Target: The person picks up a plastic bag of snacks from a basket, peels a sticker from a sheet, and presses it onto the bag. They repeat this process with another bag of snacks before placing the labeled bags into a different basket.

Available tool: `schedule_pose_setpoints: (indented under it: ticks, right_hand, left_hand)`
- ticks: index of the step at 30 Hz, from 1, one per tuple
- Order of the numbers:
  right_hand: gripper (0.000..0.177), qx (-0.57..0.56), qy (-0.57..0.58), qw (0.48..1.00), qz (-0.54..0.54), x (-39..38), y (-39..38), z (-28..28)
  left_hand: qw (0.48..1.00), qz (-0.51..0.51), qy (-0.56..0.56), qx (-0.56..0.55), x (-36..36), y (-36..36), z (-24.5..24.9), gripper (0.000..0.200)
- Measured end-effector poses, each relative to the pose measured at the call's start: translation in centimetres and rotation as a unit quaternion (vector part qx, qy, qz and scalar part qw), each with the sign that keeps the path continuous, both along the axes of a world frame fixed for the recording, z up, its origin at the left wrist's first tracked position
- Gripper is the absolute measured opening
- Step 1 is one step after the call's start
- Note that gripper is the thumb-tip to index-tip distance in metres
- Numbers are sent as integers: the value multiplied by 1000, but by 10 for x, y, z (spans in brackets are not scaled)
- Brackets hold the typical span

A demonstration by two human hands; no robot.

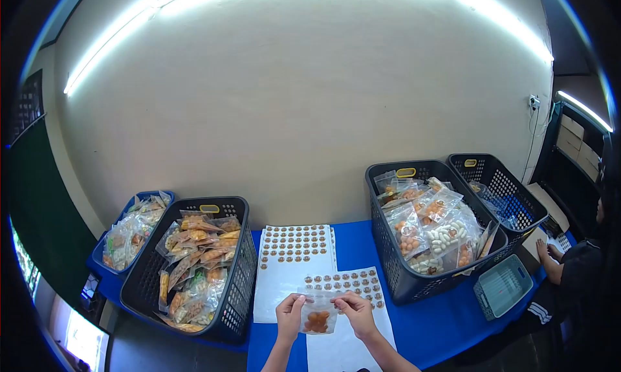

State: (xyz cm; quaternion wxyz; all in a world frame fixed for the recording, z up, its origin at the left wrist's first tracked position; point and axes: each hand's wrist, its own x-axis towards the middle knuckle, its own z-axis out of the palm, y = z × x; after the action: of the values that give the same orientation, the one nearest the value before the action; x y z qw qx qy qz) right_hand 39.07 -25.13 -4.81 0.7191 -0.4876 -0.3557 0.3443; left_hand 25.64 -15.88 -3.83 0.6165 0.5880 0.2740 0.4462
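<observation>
A small clear plastic bag (319, 312) with orange-brown pieces in its lower part hangs upright between my hands. My left hand (289, 316) pinches its top left corner between thumb and fingers. At the top right corner, my right hand (358, 314) is closed in a similar pinch. Just beneath and behind the bag lies a white sticker sheet (354, 336) with rows of small round brown stickers. Another sticker sheet (275, 294) lies farther back to the left, its lower part bare of stickers.
Left stand a black basket (236, 268) of filled bags and a blue basket (107, 236). To the right are a large black basket (388, 268) heaped with bags, another black basket (527, 207) and a grey-green crate (495, 294). A person (576, 268) sits far right. Blue cloth (420, 327) covers the table.
</observation>
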Motion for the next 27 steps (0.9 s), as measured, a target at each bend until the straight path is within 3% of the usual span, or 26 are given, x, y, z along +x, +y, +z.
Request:
schedule_pose_setpoints:
  ticks: [5, 6, 9, 10, 13, 14, 17, 18, 19, 24, 27]
  right_hand:
    - [13, 4, 40, 998, -50, 3, 7, -6]
    - [14, 2, 61, 996, -70, 5, 8, -6]
    - [15, 16, 105, 988, -112, 8, 8, -7]
    - [15, 22, 108, 987, -118, 5, 7, -1]
    - [16, 39, 67, 994, -83, -8, 7, 0]
    - [18, 35, 61, 996, -57, -17, 5, 4]
    - [28, 57, 60, 996, 22, -31, -1, 20]
    - [29, 54, 51, 996, 41, -29, -2, 22]
    - [29, 51, 42, 996, 61, -26, -3, 23]
    - [37, -80, -136, 986, -62, -8, -10, 2]
    - [27, -150, -34, 980, 127, 3, -22, -22]
  left_hand:
    - [999, -27, -29, -34, 9, -12, -2, 17]
    - [998, -53, -40, -13, 11, -12, -7, 30]
    - [984, 37, 97, 147, 13, -28, -14, 68]
    - [954, 18, 190, 229, 11, -23, -29, 94]
    - [905, 33, 257, 338, 17, -33, -34, 96]
    - [908, 81, 212, 353, 21, -34, -38, 81]
    - [958, 40, 149, 242, 19, -18, -41, 64]
    - [994, -13, 31, 107, 18, -22, -36, 46]
    - [998, -20, 11, 64, 17, -19, -37, 44]
    - [983, -101, -81, -132, 5, -5, -26, 35]
    - [968, -135, -109, -179, 14, -18, -13, 34]
